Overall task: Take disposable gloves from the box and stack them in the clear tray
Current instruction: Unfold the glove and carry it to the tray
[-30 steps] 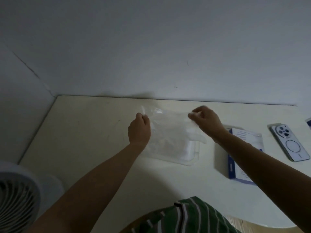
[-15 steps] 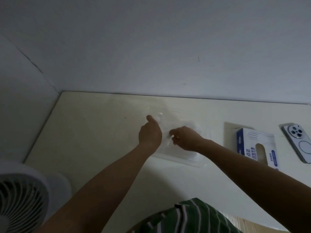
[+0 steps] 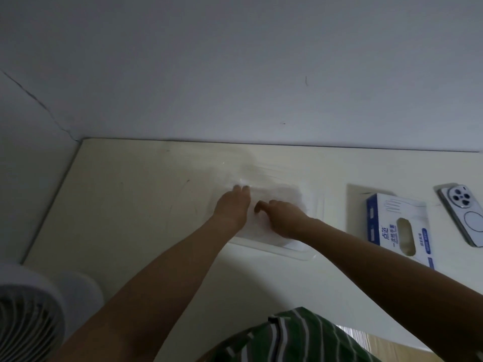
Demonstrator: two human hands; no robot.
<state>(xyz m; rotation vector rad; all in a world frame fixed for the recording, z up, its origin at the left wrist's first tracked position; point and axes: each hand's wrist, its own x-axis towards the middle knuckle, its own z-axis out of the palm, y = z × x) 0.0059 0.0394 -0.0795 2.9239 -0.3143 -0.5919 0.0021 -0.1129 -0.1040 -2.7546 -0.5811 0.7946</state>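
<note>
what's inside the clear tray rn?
A translucent white stack of gloves lies in the clear tray, with the left hand and right hand resting on top. The hands cover the stack's middle, and the number of gloves cannot be told.

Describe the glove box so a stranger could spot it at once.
On the cream table, look right of the clear tray. The glove box lies there, left of the phone: the only blue-and-white carton, with an oval opening on top.
</note>
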